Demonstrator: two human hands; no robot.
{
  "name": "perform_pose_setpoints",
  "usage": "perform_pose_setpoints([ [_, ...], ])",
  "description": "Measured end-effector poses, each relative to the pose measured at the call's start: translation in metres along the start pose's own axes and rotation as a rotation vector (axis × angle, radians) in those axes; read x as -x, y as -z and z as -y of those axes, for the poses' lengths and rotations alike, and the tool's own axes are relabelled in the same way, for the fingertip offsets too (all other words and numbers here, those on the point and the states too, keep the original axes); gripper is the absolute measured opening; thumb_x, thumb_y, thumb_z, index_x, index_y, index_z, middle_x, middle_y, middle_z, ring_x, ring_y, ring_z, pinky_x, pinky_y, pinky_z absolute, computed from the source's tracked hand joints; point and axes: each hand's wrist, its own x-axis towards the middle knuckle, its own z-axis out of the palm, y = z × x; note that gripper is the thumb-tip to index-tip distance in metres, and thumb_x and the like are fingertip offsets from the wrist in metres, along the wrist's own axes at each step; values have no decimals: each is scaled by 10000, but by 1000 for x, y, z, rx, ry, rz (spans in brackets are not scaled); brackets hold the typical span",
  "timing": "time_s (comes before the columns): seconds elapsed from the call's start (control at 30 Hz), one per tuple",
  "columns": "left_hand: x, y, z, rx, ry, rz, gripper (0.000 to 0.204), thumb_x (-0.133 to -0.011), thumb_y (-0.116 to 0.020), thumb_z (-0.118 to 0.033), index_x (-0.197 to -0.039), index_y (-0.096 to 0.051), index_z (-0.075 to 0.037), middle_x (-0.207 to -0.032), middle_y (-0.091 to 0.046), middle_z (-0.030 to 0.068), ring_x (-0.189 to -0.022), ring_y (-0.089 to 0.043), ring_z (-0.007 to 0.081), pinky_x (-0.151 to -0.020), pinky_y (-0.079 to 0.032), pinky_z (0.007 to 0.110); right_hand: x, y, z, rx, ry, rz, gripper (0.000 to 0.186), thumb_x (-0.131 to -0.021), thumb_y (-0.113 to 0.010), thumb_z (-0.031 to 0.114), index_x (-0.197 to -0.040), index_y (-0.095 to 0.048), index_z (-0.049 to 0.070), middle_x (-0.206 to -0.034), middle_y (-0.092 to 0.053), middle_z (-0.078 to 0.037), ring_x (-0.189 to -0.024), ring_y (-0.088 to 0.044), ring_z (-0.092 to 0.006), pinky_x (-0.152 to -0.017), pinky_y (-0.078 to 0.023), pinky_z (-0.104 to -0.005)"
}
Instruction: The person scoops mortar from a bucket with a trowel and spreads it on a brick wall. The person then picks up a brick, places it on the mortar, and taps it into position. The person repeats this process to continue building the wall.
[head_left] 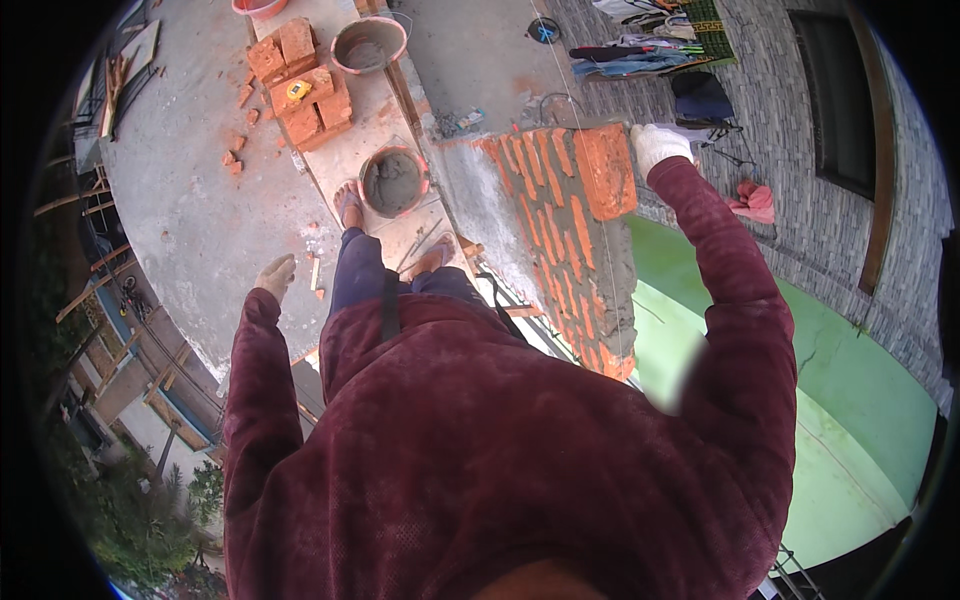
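Head view shows a person in a dusty maroon top standing beside a brick wall (560, 225) with grey mortar in its joints; the right hand (661, 148), in a white glove, is set against the outer side of an orange brick (606, 175) at the wall's far end; its fingers look bent, though whether they grip that brick cannot be told. The left hand (275, 274) hangs well apart from the wall, out over the grey concrete floor (200, 210), fingers stretched and close together, nothing visible in it.

A bucket (427, 187) of grey mortar (393, 184) stands just ahead of the feet, between the left foot (348, 203) and the wall; farther off is a second bucket (358, 72), also holding mortar; beside it sits a stack of bricks (325, 112), a yellow tape measure (298, 90) resting on top; broken brick pieces (235, 157) lie scattered to the left of the stack; a thin string (612, 300) runs past the wall; clothes (635, 62) hang beyond, near a grey patterned wall (760, 100).
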Motion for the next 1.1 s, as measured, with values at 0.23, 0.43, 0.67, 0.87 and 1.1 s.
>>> perform_pose_setpoints([
  [0.23,0,24,53,-4,1,12,585,-937,-658,-437,-1447,-573,-163,-1242,-653,3,-1021,-591,162,-893,-424,373,60,35,-11,-95,-34,-20,227,-861,-641,74,-1072,-716,35,-1047,-742,-200,-993,-730,-374,-818,-594,-482],
  [0.43,35,42,62,21,23,-40,558,-942,-657,-437,-1426,-591,-169,-1192,-662,-20,-962,-589,139,-867,-424,372,72,-1,-66,-357,-192,-67,283,-868,-595,114,-1123,-684,29,-1004,-720,-236,-1005,-692,-413,-861,-543,-506],
  [0.67,58,49,52,-134,-23,-25,529,-948,-669,-363,-1407,-596,-112,-1193,-674,17,-959,-607,146,-848,-461,363,19,-130,-26,-634,-145,182,322,-858,-599,132,-1131,-709,2,-1074,-713,-257,-1036,-689,-421,-900,-547,-463],
  [0.87,66,10,0,-108,-47,-66,502,-951,-684,-254,-1378,-609,0,-1189,-680,74,-963,-626,150,-838,-487,293,112,-143,-58,-521,-110,332,261,-824,-603,64,-1076,-648,12,-933,-704,-218,-958,-686,-410,-786,-534,-472],
  [1.1,59,-2,-10,-225,-90,40,503,-943,-682,-324,-1390,-616,-104,-1172,-685,28,-955,-622,151,-855,-466,354,267,-83,-29,-909,-227,-99,399,-832,-604,115,-1210,-586,-10,-979,-678,-305,-967,-660,-463,-825,-500,-531],
])
